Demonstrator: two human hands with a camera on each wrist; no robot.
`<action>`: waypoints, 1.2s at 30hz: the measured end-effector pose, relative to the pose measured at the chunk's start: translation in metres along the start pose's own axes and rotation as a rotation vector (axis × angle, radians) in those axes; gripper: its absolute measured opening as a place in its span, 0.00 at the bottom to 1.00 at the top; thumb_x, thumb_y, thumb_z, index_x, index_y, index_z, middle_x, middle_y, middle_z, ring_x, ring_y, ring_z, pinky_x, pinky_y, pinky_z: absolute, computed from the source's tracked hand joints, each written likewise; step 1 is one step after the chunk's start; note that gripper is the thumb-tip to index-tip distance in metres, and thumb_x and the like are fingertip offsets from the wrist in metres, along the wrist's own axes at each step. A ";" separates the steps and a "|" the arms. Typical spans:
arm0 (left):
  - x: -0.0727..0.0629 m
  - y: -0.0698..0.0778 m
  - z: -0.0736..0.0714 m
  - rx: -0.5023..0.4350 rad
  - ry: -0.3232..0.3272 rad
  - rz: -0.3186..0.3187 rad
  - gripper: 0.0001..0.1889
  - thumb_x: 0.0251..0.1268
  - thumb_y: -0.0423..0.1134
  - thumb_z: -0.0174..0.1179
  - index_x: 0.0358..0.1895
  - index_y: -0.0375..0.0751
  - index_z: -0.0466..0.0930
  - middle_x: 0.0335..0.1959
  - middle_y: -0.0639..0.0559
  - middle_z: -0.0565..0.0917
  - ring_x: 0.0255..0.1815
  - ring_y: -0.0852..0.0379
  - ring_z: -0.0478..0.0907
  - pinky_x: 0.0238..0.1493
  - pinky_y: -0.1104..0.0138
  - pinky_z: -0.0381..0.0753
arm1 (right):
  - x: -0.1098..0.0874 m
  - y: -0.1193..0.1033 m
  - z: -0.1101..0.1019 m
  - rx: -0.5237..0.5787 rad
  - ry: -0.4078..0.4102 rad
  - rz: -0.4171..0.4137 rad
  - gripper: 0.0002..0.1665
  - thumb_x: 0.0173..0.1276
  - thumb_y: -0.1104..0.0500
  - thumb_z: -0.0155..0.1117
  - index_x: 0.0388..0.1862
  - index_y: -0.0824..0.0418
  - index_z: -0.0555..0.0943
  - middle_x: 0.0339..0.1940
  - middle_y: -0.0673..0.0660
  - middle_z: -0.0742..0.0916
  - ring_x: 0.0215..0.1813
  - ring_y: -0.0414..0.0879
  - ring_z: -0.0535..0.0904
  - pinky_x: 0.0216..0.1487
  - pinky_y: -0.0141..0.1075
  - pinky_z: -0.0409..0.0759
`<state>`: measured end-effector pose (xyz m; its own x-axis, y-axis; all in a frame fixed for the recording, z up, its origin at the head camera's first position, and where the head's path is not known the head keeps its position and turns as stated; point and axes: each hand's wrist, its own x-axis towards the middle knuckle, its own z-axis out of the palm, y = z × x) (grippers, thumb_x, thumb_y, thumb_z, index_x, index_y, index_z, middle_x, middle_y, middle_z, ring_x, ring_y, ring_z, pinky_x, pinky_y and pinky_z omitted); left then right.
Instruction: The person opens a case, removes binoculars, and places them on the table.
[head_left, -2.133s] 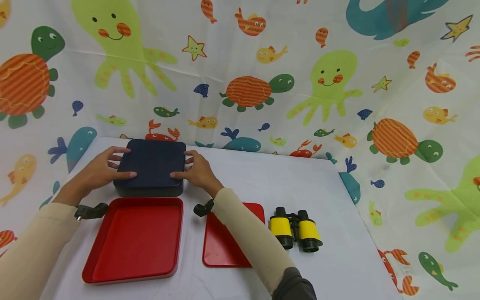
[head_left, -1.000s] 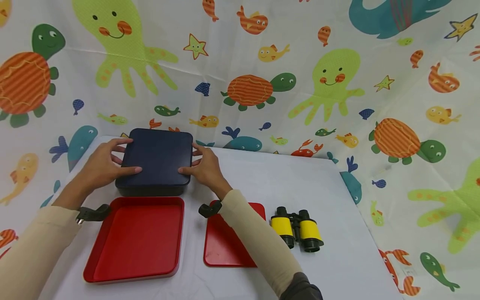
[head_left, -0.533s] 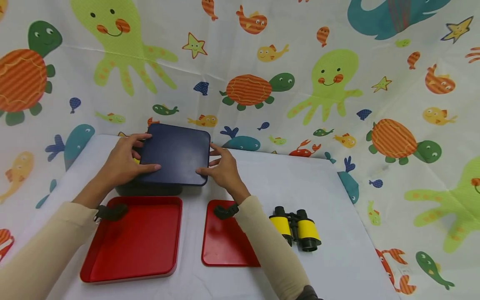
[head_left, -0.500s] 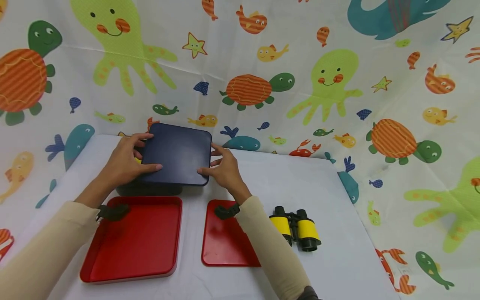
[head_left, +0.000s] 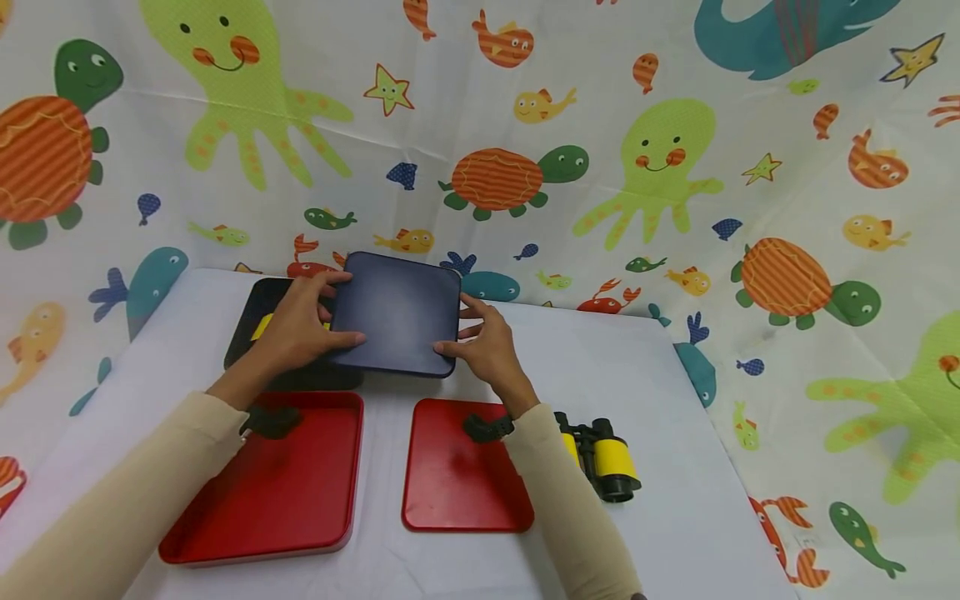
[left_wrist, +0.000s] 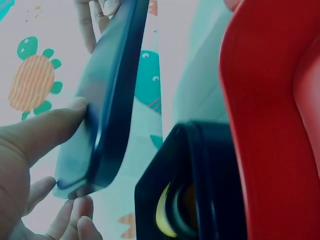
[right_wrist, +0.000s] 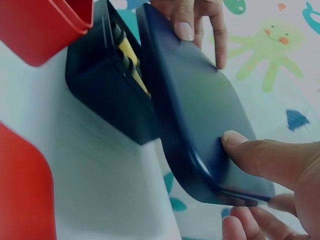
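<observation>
My left hand (head_left: pixel 300 327) and right hand (head_left: pixel 489 348) hold a dark blue lid (head_left: pixel 397 312) by its opposite sides, thumbs on top and fingers beneath the edges. The lid is up in the air, tilted, and overlaps the right part of a dark blue box (head_left: pixel 318 379) in the head view. That box stands uncovered at the back left. Inside it shows a yellow and black object (right_wrist: pixel 129 56), which resembles binoculars; lid and left hand hide much of it in the head view.
In front of the blue box stands a red box (head_left: pixel 277 492), with nothing visible inside. A red lid (head_left: pixel 465 483) lies flat to its right. Yellow and black binoculars (head_left: pixel 617 462) lie further right, partly behind the right sleeve. A patterned curtain (head_left: pixel 480 108) rises behind the table.
Both hands have lifted the blue lid off its box and carried it to the right. The box's inside and its yellow contents have come into sight. The red things have stayed put.
</observation>
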<state>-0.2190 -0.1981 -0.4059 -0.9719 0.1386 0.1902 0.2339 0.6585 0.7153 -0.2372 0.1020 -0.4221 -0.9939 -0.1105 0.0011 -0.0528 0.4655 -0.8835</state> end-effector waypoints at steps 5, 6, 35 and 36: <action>0.006 0.006 0.016 0.009 -0.037 0.014 0.49 0.55 0.45 0.82 0.79 0.42 0.65 0.61 0.32 0.72 0.46 0.44 0.76 0.48 0.57 0.78 | -0.003 0.013 -0.016 0.006 0.009 0.006 0.57 0.55 0.59 0.88 0.82 0.46 0.70 0.67 0.56 0.84 0.55 0.52 0.86 0.52 0.42 0.90; 0.007 0.007 0.019 0.009 -0.040 0.021 0.49 0.55 0.45 0.82 0.79 0.41 0.66 0.61 0.33 0.72 0.45 0.45 0.76 0.48 0.58 0.78 | -0.004 0.015 -0.019 0.006 0.009 0.010 0.57 0.55 0.59 0.88 0.82 0.45 0.70 0.67 0.56 0.83 0.55 0.52 0.86 0.52 0.42 0.90; 0.036 0.036 0.080 0.010 -0.135 -0.066 0.51 0.58 0.45 0.81 0.81 0.44 0.59 0.68 0.29 0.67 0.59 0.36 0.76 0.62 0.45 0.82 | 0.000 0.046 -0.061 -0.071 0.046 0.109 0.58 0.58 0.64 0.85 0.84 0.43 0.68 0.71 0.57 0.82 0.58 0.54 0.83 0.52 0.43 0.88; 0.036 0.036 0.082 0.014 -0.134 -0.068 0.51 0.58 0.45 0.81 0.81 0.44 0.59 0.68 0.28 0.66 0.60 0.36 0.76 0.63 0.44 0.81 | 0.000 0.047 -0.061 -0.075 0.047 0.110 0.58 0.58 0.64 0.85 0.84 0.43 0.68 0.71 0.57 0.82 0.58 0.54 0.83 0.53 0.44 0.88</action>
<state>-0.2476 -0.1087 -0.4282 -0.9805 0.1900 0.0494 0.1677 0.6801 0.7137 -0.2458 0.1778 -0.4350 -0.9974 -0.0146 -0.0702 0.0513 0.5373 -0.8418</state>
